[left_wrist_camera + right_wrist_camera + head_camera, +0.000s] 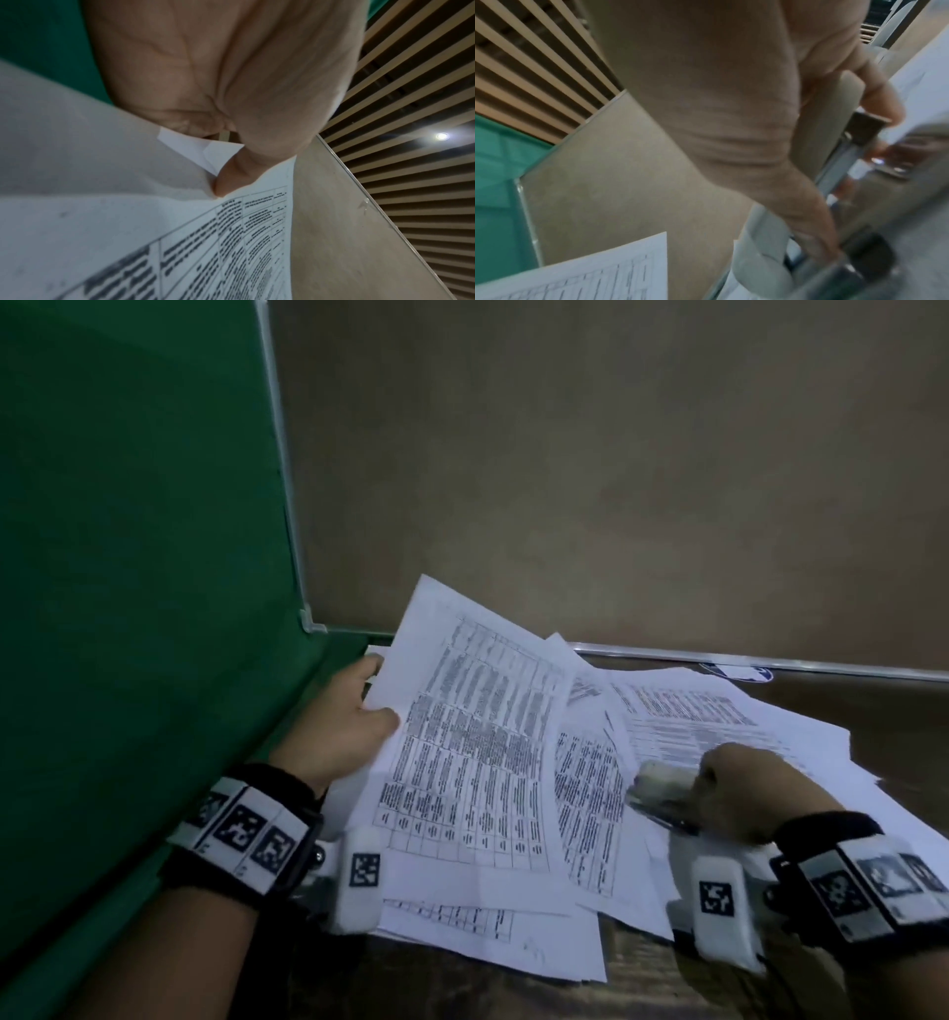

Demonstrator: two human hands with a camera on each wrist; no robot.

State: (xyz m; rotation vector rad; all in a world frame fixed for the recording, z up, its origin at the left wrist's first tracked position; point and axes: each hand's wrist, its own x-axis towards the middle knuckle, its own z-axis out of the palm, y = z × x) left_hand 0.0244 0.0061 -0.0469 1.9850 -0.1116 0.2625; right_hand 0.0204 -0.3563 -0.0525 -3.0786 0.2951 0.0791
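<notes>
My left hand [354, 716] pinches the left edge of a printed sheet with a table [472, 737], thumb on top, and lifts that edge off a loose pile of papers [719, 721]. The left wrist view shows my thumb [231, 178] pressed on the sheet [180, 243] near its corner. My right hand [739, 788] grips a grey stapler [662, 783] over the right part of the pile, its nose pointing left. In the right wrist view the stapler [826, 125] sits blurred in my curled fingers [883, 99].
A green partition [128, 557] stands close on the left. A tan panel [616, 454] with a metal rim closes off the back. Papers cover most of the wooden desk [873, 711]; a white and blue sticker [739, 671] lies at the back right.
</notes>
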